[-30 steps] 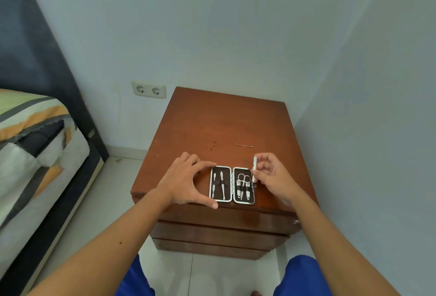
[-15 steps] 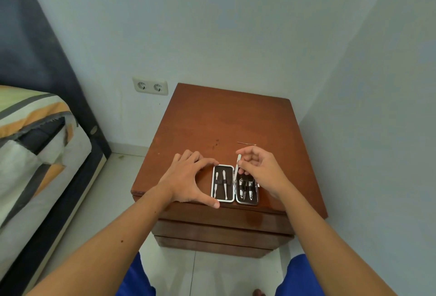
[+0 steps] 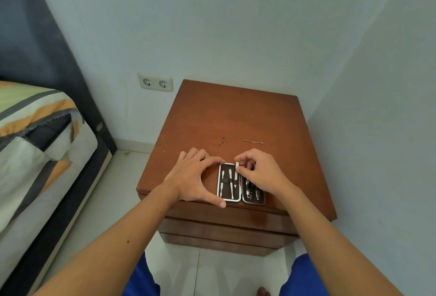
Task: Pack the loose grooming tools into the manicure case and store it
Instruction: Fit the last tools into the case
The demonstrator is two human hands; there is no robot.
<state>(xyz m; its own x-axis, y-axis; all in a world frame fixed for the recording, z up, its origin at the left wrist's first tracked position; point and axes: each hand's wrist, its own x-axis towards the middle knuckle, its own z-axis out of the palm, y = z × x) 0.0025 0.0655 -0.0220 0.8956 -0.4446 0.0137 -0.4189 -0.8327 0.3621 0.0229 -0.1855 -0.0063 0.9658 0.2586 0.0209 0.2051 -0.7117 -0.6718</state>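
Note:
An open manicure case (image 3: 230, 199) with a silver rim and dark lining lies near the front edge of a brown wooden nightstand (image 3: 236, 116). Its left half shows two white-tipped tools under a strap. My left hand (image 3: 195, 175) braces the case's left side with index finger and thumb spread. My right hand (image 3: 259, 173) covers part of the right half and pinches a small white tool (image 3: 237, 168), which stands over the left half's right side. A thin metal tool (image 3: 253, 141) lies loose on the wood behind my right hand.
A bed (image 3: 35, 144) with a striped cover and dark frame stands to the left. A double wall socket (image 3: 155, 82) sits on the wall behind. Drawer fronts (image 3: 224, 229) show below the nightstand's top. Walls close in at the back and right.
My right hand has moved left with the white tool, from beside the case's right edge to over its middle. My left hand has stayed on the case.

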